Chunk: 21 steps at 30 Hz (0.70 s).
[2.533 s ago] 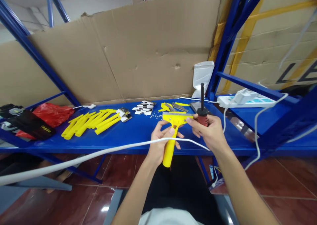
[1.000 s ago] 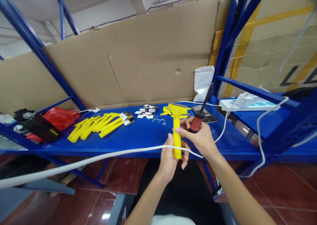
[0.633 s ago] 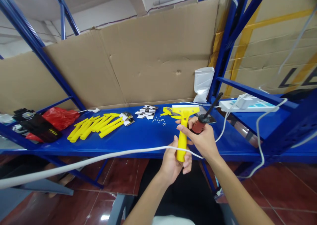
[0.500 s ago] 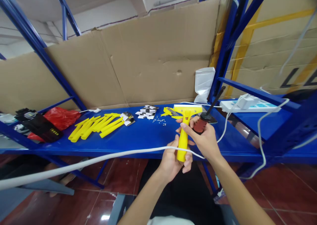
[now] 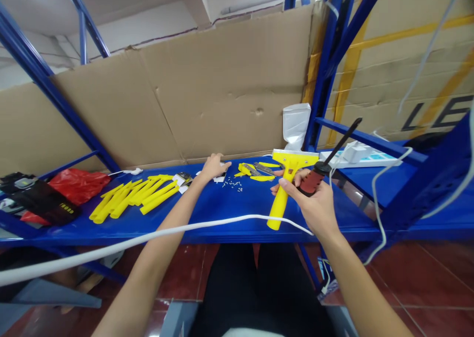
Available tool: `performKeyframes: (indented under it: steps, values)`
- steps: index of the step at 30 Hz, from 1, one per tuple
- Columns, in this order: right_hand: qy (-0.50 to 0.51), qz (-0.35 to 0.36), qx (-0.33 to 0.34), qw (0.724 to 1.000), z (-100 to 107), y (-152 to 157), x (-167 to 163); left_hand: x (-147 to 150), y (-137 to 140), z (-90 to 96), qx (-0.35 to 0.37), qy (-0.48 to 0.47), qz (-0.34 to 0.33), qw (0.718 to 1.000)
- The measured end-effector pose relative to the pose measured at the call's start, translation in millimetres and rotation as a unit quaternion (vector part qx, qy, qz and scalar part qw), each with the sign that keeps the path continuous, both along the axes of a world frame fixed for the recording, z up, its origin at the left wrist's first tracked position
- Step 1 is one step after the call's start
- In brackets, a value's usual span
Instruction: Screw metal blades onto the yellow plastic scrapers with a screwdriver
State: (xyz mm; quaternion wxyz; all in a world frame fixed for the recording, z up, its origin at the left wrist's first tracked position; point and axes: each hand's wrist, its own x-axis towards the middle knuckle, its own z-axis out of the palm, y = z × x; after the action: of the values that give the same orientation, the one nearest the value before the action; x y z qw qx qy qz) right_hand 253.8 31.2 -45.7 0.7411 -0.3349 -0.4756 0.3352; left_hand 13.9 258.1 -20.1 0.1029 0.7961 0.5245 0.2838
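Note:
My right hand (image 5: 314,198) is closed round a screwdriver (image 5: 312,179) with a red and black handle, its dark shaft pointing up and right. The same hand pinches a yellow scraper (image 5: 281,198), held tilted above the front of the shelf, its wide head up. My left hand (image 5: 213,168) reaches to the back of the shelf, fingers apart over a stack of small black-and-white cards (image 5: 221,177), mostly hidden beneath it. Right of it lie tiny screws (image 5: 233,183) and loose yellow scraper parts (image 5: 255,170).
Several yellow handles (image 5: 129,198) lie on the blue shelf (image 5: 207,213) at left, beside a red plastic bag (image 5: 77,185) and a black box (image 5: 40,201). A white cable (image 5: 148,238) crosses in front. A power strip (image 5: 377,156) sits at right; cardboard (image 5: 222,90) stands behind.
My left hand has let go of the scraper handle and moved left and forward to the card stack. My right hand keeps the scraper and screwdriver, now a little farther right.

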Motion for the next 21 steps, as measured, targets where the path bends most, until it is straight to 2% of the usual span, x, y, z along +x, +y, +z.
performKeyframes:
  steps: [3,9,13,17,21]
  values:
    - [-0.002,-0.004,-0.004,1.0,-1,3,3,-12,21,-9.5,-0.011,0.055,0.03,0.998]
    - [-0.001,-0.003,-0.029,1.0,-9,16,4,-25,28,-27.1,-0.006,0.078,0.038,0.996]
    - [0.005,0.008,-0.066,0.998,-13,20,3,-30,29,-26.6,0.009,0.034,0.016,0.999]
    - [0.021,0.034,-0.072,0.997,-12,18,3,-30,27,-21.3,0.031,-0.041,-0.011,0.999]
    - [0.03,0.018,-0.061,0.998,-12,18,5,-21,17,-13.5,0.039,-0.13,-0.079,0.988]
